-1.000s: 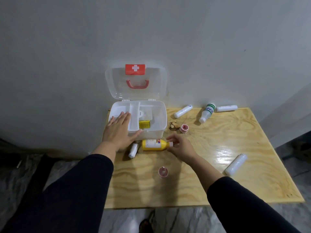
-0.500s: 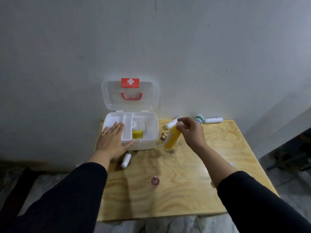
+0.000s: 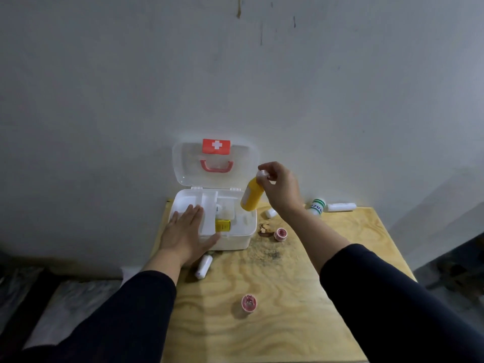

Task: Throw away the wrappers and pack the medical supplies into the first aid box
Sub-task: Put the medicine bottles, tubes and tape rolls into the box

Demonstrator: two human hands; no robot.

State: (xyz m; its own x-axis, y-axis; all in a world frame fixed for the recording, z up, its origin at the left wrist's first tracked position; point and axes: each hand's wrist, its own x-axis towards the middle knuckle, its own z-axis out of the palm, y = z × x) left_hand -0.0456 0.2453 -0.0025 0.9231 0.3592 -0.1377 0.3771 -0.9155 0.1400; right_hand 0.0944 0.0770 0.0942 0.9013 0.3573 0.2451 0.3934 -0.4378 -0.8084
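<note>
The white first aid box point(image 3: 235, 241) stands open against the wall, its clear lid point(image 3: 188, 163) with a red cross upright. My left hand point(image 3: 187, 235) lies flat on the box's front left corner and inner tray. My right hand point(image 3: 281, 188) holds a yellow bottle point(image 3: 252, 196) by its white cap, hanging upright over the box's right rim. A small yellow packet point(image 3: 222, 226) sits inside the box.
On the plywood table point(image 3: 288, 323) lie a white roll point(image 3: 203, 266) by the box front, two pink tape spools point(image 3: 249, 303) point(image 3: 281, 233), a brown wrapper scrap point(image 3: 264, 228), a green-labelled white bottle point(image 3: 317, 207) and white rolls point(image 3: 340, 206) point(image 3: 271, 212) at the back.
My right hand picked the yellow bottle up off the table, turned it upright and carried it up and left over the box's right edge. My left hand stayed on the box.
</note>
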